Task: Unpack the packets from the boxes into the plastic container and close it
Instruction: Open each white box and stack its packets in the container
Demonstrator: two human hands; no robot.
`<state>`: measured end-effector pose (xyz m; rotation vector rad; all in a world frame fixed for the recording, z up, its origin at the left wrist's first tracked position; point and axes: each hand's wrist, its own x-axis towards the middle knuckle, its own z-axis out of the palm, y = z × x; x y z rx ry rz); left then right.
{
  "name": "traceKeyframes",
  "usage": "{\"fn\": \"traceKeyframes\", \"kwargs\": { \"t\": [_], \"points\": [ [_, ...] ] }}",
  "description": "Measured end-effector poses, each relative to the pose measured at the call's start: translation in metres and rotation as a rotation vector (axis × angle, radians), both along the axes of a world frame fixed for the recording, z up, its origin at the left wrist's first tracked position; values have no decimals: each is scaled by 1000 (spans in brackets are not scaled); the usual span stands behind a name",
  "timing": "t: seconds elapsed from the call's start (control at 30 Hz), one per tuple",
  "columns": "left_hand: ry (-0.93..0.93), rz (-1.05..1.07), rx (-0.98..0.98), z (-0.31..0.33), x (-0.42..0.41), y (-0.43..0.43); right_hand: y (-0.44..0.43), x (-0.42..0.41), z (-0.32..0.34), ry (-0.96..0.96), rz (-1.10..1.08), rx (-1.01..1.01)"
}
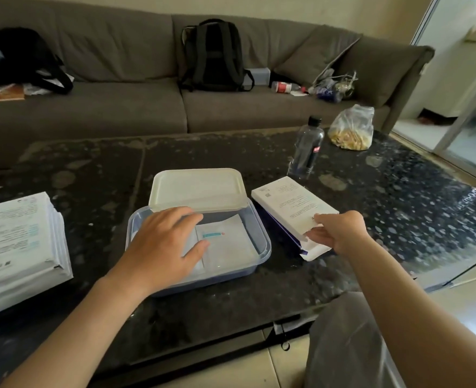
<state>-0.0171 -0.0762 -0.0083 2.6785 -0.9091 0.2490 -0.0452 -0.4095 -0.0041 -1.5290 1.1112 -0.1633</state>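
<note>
A grey sofa is standing beyond the dark speckled worktop; the plastic container is sitting mid-worktop, its lid lying across the far rim; the left hand, grip spread flat, is resting on packets inside, their teal label unreadable; the right hand, grip narrow, is pinching the box just right of the container, its print too small to read.

We see the scene through one wide-angle camera worn on the person's head, facing forward and tilted down at the counter. It sits near: both forearms enter from the bottom edge, and the left hand and right hand fall mid-frame. Beyond the counter's far edge, the sofa fills the top.
</note>
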Motion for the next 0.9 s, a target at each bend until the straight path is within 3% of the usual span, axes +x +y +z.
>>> {"fn": "traceKeyframes", "kwargs": {
  "t": [0.13,0.3,0.4,0.73,0.9],
  "points": [
    [39,45,-42,2,-1,-1,4,-5,-2,59,53,-139],
    [79,80,-79,5,-3,-4,22,-10,13,172,151,-560],
    [99,96,-88,7,-3,-5,43,-5,29,181,218,-705],
    [-9,255,-256,34,-1,57,209,44,69,-193,725,-904],
    [-100,625,-67,50,-2,125,297,55,66,-330,1008,-855]
  ]
}}
